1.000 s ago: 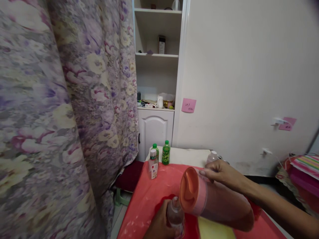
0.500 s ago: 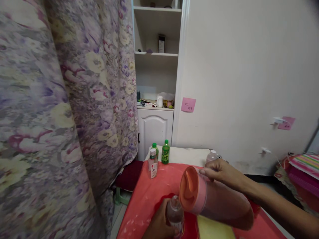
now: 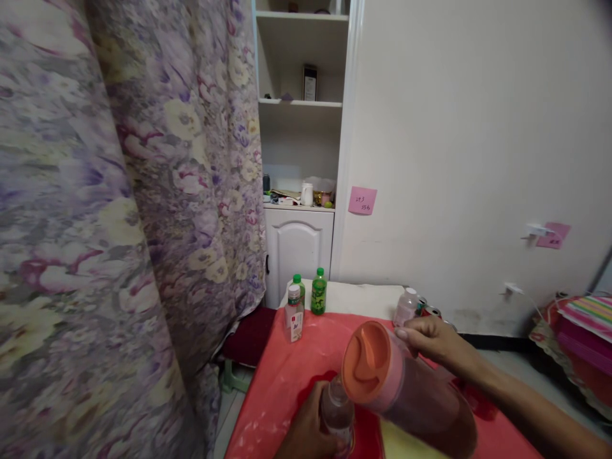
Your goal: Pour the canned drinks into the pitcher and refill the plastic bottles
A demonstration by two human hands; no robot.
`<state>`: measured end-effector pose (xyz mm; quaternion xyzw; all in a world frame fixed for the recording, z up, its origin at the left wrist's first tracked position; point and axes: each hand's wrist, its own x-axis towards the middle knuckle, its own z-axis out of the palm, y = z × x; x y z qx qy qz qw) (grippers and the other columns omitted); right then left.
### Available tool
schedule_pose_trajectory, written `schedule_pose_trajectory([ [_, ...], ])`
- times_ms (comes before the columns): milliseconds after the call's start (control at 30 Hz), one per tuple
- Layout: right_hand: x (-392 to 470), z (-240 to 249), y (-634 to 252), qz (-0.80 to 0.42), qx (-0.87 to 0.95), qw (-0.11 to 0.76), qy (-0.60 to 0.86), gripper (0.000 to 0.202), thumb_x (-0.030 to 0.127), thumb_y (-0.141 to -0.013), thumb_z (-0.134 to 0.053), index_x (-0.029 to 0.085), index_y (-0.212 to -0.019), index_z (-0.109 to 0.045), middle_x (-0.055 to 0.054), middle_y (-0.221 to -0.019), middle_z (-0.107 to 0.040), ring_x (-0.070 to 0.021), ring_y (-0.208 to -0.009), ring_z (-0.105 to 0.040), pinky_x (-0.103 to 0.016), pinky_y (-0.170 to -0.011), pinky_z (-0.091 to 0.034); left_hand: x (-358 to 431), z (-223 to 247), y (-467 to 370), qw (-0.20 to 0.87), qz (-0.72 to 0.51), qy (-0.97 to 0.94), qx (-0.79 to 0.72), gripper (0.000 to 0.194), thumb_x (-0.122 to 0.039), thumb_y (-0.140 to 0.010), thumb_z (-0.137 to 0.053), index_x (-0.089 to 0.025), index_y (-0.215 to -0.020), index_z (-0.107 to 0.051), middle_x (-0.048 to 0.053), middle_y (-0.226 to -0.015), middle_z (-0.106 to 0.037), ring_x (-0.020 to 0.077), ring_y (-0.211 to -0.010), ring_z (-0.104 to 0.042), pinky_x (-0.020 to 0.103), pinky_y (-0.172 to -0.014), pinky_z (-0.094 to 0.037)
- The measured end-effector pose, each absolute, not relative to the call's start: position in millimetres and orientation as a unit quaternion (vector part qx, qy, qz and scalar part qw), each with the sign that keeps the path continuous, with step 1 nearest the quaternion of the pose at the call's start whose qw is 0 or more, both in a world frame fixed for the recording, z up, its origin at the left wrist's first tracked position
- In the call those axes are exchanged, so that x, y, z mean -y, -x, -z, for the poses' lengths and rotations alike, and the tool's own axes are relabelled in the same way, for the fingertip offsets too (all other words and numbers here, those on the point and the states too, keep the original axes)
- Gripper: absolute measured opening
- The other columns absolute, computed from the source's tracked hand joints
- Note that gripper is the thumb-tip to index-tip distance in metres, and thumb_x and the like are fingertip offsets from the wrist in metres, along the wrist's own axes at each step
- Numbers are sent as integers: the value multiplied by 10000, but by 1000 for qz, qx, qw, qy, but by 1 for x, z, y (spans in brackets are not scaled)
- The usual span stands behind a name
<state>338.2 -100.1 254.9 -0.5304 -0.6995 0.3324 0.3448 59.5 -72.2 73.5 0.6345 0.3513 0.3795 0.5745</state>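
Tipping further than a second ago, the pink pitcher (image 3: pixel 406 392) is now angling its orange lid (image 3: pixel 366 370) lower toward the small clear bottle (image 3: pixel 337 411) at the bottom centre of the frame. The right hand (image 3: pixel 430 341) is keeping its grip clamped on the pitcher's top, while the left hand (image 3: pixel 306 430) is wrapping its grip around the bottle, which is standing on the red-covered worktop (image 3: pixel 287 382). Farther back, two green-capped bottles (image 3: pixel 318 293) and a white-capped one (image 3: pixel 292 315) are standing near the worktop's far edge.
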Motion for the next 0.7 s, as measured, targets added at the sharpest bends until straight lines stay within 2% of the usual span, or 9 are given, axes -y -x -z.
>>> schedule_pose_trajectory([
  [133, 100, -237, -347, -361, 677, 374, 522, 571, 704, -855, -549, 217, -563, -485, 66, -509, -351, -107, -504, -269, -287, -516, -195, 72, -75, -59, 579, -383, -632, -343, 643, -9, -516, -729, -193, -1114, -581, 56, -1112, -732, 300, -1069, -637, 359, -878, -487],
  [300, 107, -230, -348, -377, 631, 401, 547, 640, 818, -759, -545, 224, -538, -456, 79, -496, -303, -94, -493, -207, -289, -511, -140, 71, -76, -60, 579, -364, -634, -361, 672, -14, -502, -704, -183, -1138, -568, 59, -1126, -730, 295, -1057, -643, 357, -868, -495],
  [467, 113, -223, -348, -405, 590, 439, 543, 616, 789, -760, -571, 233, -535, -429, 103, -497, -234, -83, -489, -118, -290, -515, -92, 68, -72, -61, 583, -370, -632, -351, 673, -24, -496, -719, -200, -1129, -572, 21, -1043, -711, 290, -1054, -635, 371, -913, -484],
  [700, 114, -196, -367, -400, 541, 512, 534, 565, 725, -814, -546, 238, -549, -433, 93, -479, -259, -96, -473, -159, -300, -495, -97, 65, -62, -60, 567, -350, -638, -386, 718, -48, -487, -750, -225, -1160, -572, 18, -1092, -715, 277, -1048, -626, 352, -905, -480],
])
